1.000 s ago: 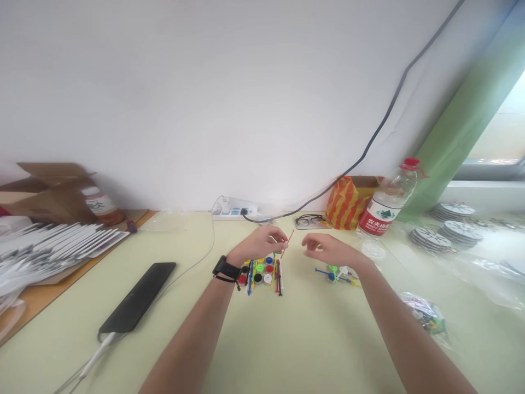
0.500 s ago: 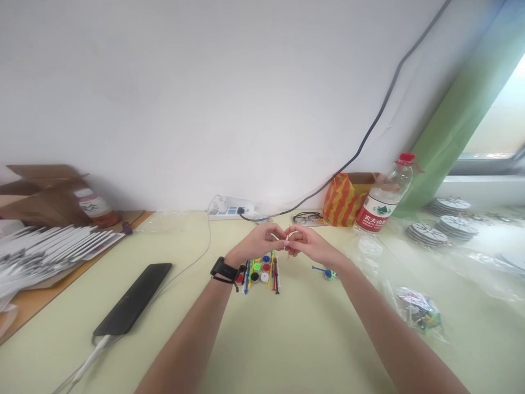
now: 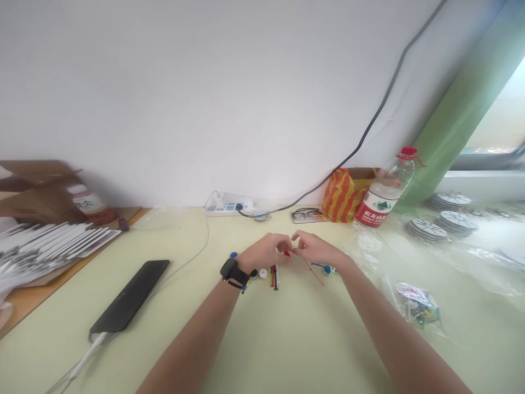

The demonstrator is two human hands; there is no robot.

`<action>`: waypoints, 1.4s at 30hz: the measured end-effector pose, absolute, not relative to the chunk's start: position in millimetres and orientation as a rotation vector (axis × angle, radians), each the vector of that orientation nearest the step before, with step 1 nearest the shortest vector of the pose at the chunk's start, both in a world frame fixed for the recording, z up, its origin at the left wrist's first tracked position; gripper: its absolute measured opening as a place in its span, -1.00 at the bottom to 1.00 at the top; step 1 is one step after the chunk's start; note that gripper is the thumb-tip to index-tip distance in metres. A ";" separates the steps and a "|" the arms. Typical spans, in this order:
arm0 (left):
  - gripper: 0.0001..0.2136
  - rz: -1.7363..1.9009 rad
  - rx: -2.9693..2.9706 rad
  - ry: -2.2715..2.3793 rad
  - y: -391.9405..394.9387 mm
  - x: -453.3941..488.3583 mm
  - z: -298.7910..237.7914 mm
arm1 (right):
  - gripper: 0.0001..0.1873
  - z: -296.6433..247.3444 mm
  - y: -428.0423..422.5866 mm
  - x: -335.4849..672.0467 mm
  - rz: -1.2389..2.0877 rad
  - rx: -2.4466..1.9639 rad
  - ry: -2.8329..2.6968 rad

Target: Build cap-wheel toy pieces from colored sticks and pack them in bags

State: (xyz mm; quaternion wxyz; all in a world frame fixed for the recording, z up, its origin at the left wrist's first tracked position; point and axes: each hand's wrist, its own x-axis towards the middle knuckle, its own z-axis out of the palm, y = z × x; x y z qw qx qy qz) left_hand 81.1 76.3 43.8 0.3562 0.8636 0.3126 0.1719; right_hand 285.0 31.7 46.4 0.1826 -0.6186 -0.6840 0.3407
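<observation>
Red stick has swung rightward, slanting down below the right fingers.

Bright, with washed-out glare at the two o'clock window; toward nine o'clock, edge distortion stretches and blurs the cardboard box.

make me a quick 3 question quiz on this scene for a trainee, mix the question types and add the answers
1. On which of the person's wrists is the black watch?
2. True or false: the red-capped bottle stands to the right of the striped bag, as seen in the picture.
3. What colour is the small piece at the fingertips of the left hand?
A) green
B) white
C) red

Key:
1. The left wrist.
2. True.
3. C, red.
</observation>
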 end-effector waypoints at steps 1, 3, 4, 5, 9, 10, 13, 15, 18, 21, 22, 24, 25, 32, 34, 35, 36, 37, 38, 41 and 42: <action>-0.81 0.416 2.269 0.811 76.5 81.5 41.9 | -0.69 45.5 32.8 288.3 0.894 -1.770 -1.953; -0.83 0.348 2.325 0.833 77.0 81.5 39.3 | -0.73 47.3 33.0 296.9 0.766 -1.829 -2.008; -0.85 0.318 2.343 0.846 77.2 81.0 38.6 | -0.77 49.8 31.8 302.3 0.720 -1.860 -2.046; -0.86 0.303 2.360 0.861 77.3 80.3 38.3 | -0.80 53.0 30.0 308.1 0.699 -1.898 -2.092; -0.77 0.368 2.408 0.940 77.0 76.3 42.0 | -0.74 64.6 21.3 329.3 0.878 -2.145 -2.215; -0.74 0.394 2.413 0.954 77.0 75.2 44.0 | -0.75 65.8 20.3 332.8 0.916 -2.191 -2.212; -0.74 0.455 2.422 0.947 77.2 73.1 51.4 | -0.80 67.3 20.4 338.8 0.899 -2.212 -2.199; -0.76 0.494 2.420 0.914 76.9 73.1 57.1 | -0.84 69.9 21.4 340.1 0.842 -2.164 -2.189; -0.78 0.579 2.384 0.849 73.4 76.7 66.1 | -0.90 79.3 20.2 337.2 0.831 -1.958 -2.084; -0.75 0.674 2.315 0.754 65.6 84.1 74.3 | -0.87 90.3 16.5 326.1 0.986 -1.659 -1.913; -0.73 0.699 2.288 0.715 62.6 86.9 76.6 | -0.87 92.8 15.5 321.1 1.042 -1.568 -1.867; -0.72 0.758 2.239 0.648 57.3 91.7 80.3 | -0.89 94.5 14.8 310.7 1.127 -1.412 -1.801; -0.75 0.784 2.215 0.616 55.4 93.5 81.6 | -0.90 94.0 15.0 306.1 1.155 -1.354 -1.778; -0.89 0.814 2.126 0.581 56.3 95.7 75.9 | -0.93 81.8 19.8 292.9 1.063 -1.371 -1.783; -0.87 0.764 2.138 0.642 58.1 96.2 68.7 | -0.87 77.7 21.8 295.0 0.933 -1.495 -1.828; -0.86 0.729 2.156 0.681 58.5 96.8 64.7 | -0.84 75.1 23.0 296.9 0.878 -1.567 -1.859; -0.85 0.693 2.186 0.716 58.6 97.7 60.6 | -0.81 72.0 24.3 299.4 0.837 -1.652 -1.902; -0.86 0.661 2.227 0.741 58.3 98.8 56.7 | -0.79 68.7 25.7 302.2 0.812 -1.740 -1.956; -0.89 0.630 2.268 0.757 57.6 100.2 53.0 | -0.78 65.2 27.1 305.1 0.796 -1.821 -2.007; -0.82 0.491 2.379 0.774 54.8 105.0 43.9 | -0.81 56.9 30.1 314.3 0.778 -1.981 -2.101; -0.83 0.436 2.409 0.778 54.1 106.3 41.3 | -0.81 55.5 30.6 317.5 0.769 -2.010 -2.101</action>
